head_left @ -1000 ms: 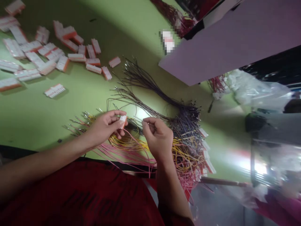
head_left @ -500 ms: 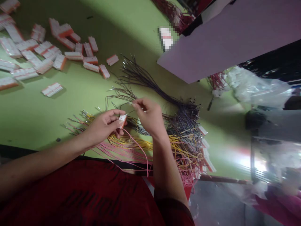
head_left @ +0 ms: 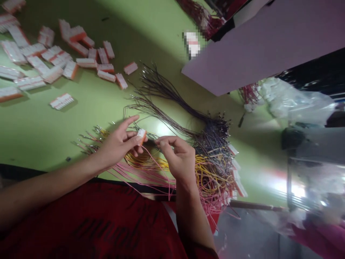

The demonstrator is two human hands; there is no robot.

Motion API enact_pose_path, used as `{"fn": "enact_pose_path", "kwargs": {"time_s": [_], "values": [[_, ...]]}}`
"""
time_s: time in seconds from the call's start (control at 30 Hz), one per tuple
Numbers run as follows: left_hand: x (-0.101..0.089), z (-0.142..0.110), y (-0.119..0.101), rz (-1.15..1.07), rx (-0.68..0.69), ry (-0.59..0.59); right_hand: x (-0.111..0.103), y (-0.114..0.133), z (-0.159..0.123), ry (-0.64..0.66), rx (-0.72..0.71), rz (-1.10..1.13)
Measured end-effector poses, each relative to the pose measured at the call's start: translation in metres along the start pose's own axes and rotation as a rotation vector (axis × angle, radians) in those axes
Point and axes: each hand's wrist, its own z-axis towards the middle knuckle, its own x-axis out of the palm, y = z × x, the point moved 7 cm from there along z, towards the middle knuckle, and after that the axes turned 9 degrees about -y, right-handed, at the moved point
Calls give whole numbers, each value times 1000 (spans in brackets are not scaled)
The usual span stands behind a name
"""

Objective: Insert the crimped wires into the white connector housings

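Observation:
Between the thumb and fingers of my left hand [head_left: 122, 142] is a small white and orange connector block [head_left: 141, 136], its index finger stretched out past it. One pink wire [head_left: 155, 158] trails from the block down to the right. Just right of the block, my right hand [head_left: 178, 154] is closed in a pinch on what looks like a thin wire end, blurred and mostly covered by the fingertips. Under both hands run yellow wires [head_left: 161, 164] and pink wires [head_left: 132, 176]. Dark wires [head_left: 172, 91] with metal tips fan out beyond them.
Many white and orange connector blocks [head_left: 55, 57] lie scattered across the green table [head_left: 94, 104] at upper left. A wire tangle [head_left: 210, 144] lies right of my hands. A pale purple panel [head_left: 256, 46] juts in at upper right, near a clear plastic bag [head_left: 291, 100].
My right hand has come down toward me and slightly right, from the brown wires to beside the block. My left index finger has straightened away from the block, which stays held.

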Motion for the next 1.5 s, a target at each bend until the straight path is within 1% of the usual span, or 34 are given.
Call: {"fn": "enact_pose_path", "kwargs": {"time_s": [0.07,0.23,0.3,0.4,0.47,0.53,0.6,0.7,0.87,1.0,1.13,1.27,1.37,1.5], "values": [[1,-1,1,14,11,26,2,2,-1,13,-23,-28],[1,-1,5,8,-8,39,4,11,-2,-3,-180,-113],[1,-1,5,-2,-20,38,2,16,-5,-22,-236,-140],[2,-1,6,-18,-35,47,-5,28,-12,-91,-341,-180],[3,-1,8,-51,-53,56,-6,34,-16,-95,-374,-201],[3,-1,11,-94,-85,70,-1,34,-18,-52,-350,-223],[4,-1,15,-127,-118,88,5,28,-16,-11,-293,-251],[4,-2,18,-153,-141,111,10,19,-12,1,-229,-254],[3,-2,19,-144,-148,130,10,15,-8,5,-191,-218],[3,-2,20,-78,-123,128,11,15,-7,6,-182,-212],[2,-1,16,-2,-70,92,14,12,-6,22,-173,-181],[3,0,10,57,-38,68,17,7,-4,46,-122,-132],[3,-1,8,53,-31,66,20,5,-3,76,-83,-108],[3,-2,7,23,-37,65,24,4,-2,98,-77,-108]]}}
